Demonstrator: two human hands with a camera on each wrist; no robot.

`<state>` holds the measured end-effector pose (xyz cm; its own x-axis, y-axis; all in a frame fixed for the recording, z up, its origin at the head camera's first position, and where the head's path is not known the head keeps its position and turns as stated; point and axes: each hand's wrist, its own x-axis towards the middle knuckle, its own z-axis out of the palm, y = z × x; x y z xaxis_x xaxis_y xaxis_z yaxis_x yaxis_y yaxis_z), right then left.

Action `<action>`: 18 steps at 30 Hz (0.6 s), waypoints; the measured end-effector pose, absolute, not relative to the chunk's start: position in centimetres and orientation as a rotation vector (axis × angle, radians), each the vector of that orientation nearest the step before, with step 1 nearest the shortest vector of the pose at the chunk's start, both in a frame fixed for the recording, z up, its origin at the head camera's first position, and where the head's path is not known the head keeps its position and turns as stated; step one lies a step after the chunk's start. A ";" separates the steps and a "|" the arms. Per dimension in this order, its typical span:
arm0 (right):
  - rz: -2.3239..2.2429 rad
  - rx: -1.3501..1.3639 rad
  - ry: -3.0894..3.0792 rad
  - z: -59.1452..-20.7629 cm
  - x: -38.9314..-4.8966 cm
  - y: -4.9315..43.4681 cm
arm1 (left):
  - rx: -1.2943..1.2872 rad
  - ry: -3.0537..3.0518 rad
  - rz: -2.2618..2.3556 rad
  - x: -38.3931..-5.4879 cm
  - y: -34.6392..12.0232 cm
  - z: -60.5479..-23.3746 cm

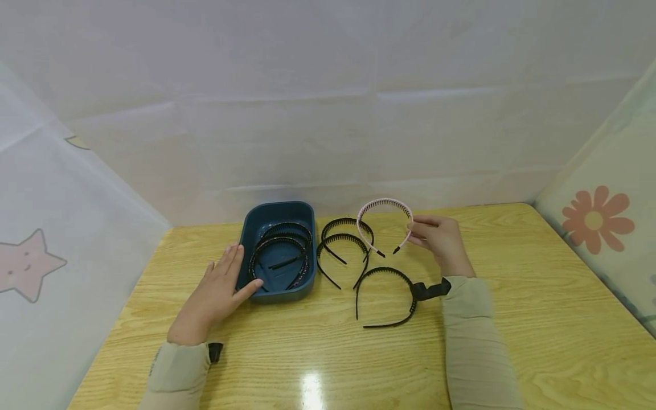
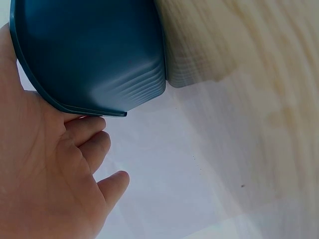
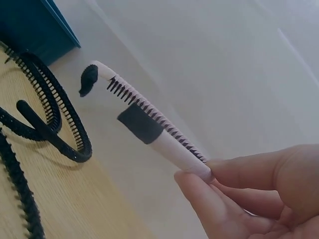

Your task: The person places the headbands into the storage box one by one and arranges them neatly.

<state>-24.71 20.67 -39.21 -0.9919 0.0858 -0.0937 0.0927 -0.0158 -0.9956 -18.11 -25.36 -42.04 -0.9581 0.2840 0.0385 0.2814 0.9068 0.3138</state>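
Observation:
My right hand (image 1: 435, 236) pinches a pink headband (image 1: 385, 201) by one side, between thumb and fingers. This toothed headband has black tips and is held up above the table, its ends pointing down in the head view. My left hand (image 1: 217, 290) rests against the left side of a dark blue plastic bin (image 1: 284, 296), its fingers extended along the rim and thumb at the near corner. Inside the bin lie black headbands (image 1: 279, 239) with speckled bands. Right of the bin, two black toothed headbands (image 1: 342, 236) overlap on the table.
Another black headband (image 1: 384, 269) lies nearer on the wooden table (image 1: 328, 353), beside my right wrist, where a black strap (image 1: 429, 290) hangs over it. A pale cloth backdrop (image 1: 328, 142) stands behind the table's far edge.

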 end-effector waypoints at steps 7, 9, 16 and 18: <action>-2.283 0.212 2.196 -39.4 -25.1 19.2 | 0.456 3.058 0.510 -18.1 -25.4 -42.1; -2.308 0.214 2.187 -39.6 -25.3 18.7 | 0.458 3.058 0.511 -18.1 -25.4 -42.1; -2.414 0.207 2.165 -40.1 -25.6 16.7 | 0.457 3.056 0.513 -18.1 -25.4 -42.0; -2.455 0.197 2.163 -40.2 -25.7 16.2 | 0.458 3.056 0.515 -18.1 -25.4 -42.0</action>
